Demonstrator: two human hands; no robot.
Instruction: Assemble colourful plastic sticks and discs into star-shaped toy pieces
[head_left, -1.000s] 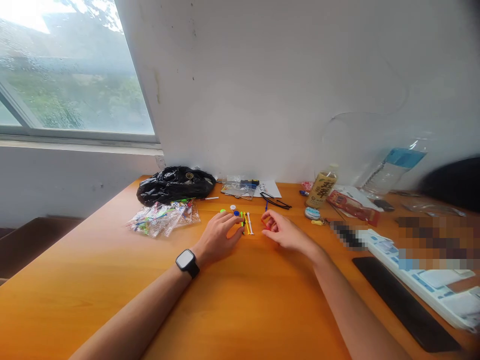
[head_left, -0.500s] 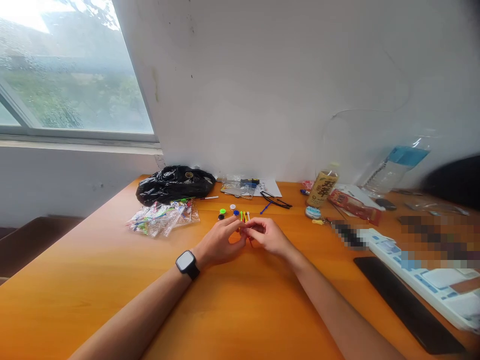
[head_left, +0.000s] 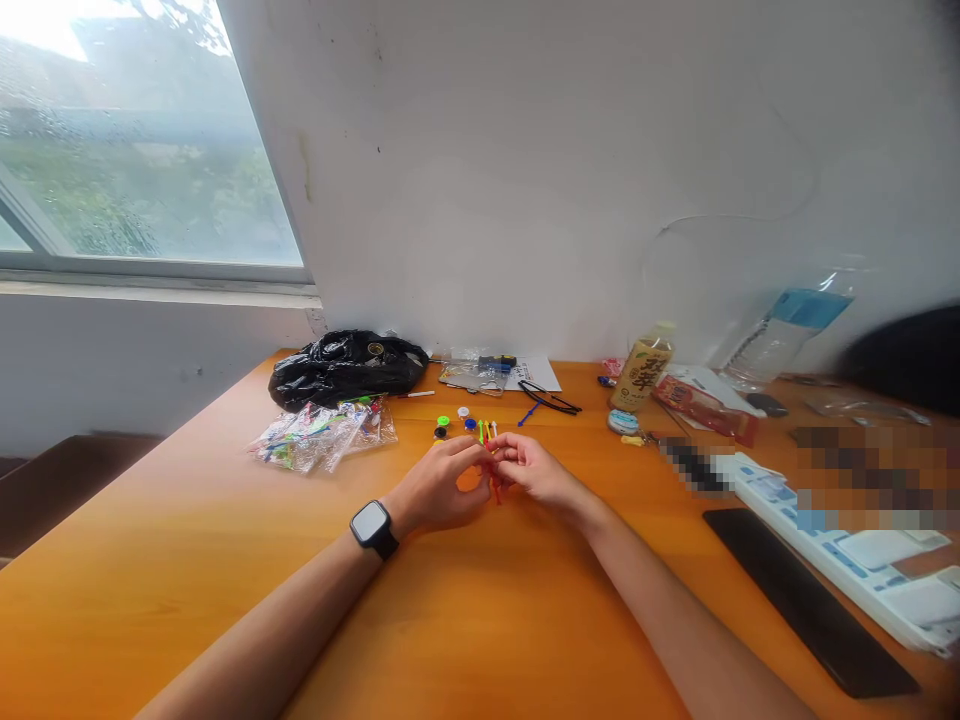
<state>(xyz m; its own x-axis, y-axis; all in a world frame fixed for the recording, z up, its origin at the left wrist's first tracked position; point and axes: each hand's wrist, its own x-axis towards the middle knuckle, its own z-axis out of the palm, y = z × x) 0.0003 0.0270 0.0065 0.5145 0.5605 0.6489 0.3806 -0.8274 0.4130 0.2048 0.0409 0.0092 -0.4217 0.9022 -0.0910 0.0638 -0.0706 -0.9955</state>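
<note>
My left hand and my right hand meet over the orange table, fingers pinched together on a small red plastic stick that hangs down between them. The left wrist carries a black smartwatch. Just beyond the fingertips lie small coloured sticks and round caps, green, white and blue. A loose blue stick lies further back.
Clear bags of coloured parts and a black plastic bag sit at left rear. Glasses, a drink bottle, a water bottle, a snack packet, a white keyboard and black wrist rest fill the right.
My hands were apart a second ago, the left on the sticks; they came together and now pinch a red stick between them, slightly nearer to me.
</note>
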